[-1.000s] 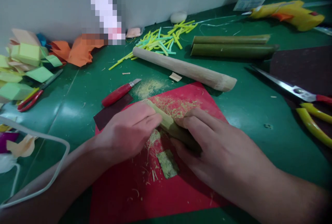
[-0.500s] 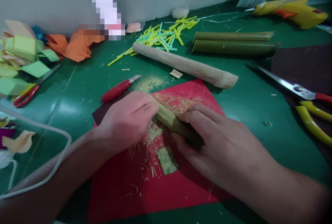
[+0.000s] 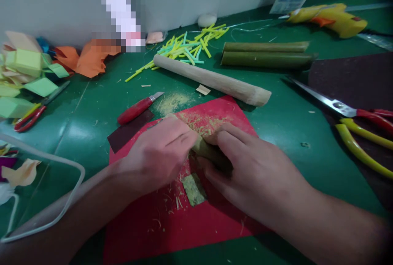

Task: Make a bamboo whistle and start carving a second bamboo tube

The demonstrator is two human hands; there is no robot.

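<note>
A short green bamboo piece (image 3: 205, 149) lies across a red sheet (image 3: 190, 211), with both hands wrapped round it. My left hand (image 3: 159, 152) is closed over its far end, fingers curled down; what lies under those fingers is hidden. My right hand (image 3: 248, 166) grips the near end. Pale green shavings (image 3: 202, 123) are scattered on the sheet, and a small dusty square pad (image 3: 192, 188) lies just below the hands. A red-handled knife (image 3: 138, 108) rests on the table beyond my left hand.
A long pale wooden stick (image 3: 211, 80), two green bamboo lengths (image 3: 265, 54), coloured straw pieces (image 3: 187, 46), a yellow glue gun (image 3: 331, 18), scissors (image 3: 340, 107), yellow-handled pliers (image 3: 359, 148), paper flowers (image 3: 27, 72), red scissors (image 3: 30, 113) and a white cable (image 3: 46, 220) surround the green table.
My left hand has slid along the bamboo piece toward my right hand, covering more of it. The view shifted slightly; my right hand keeps its hold.
</note>
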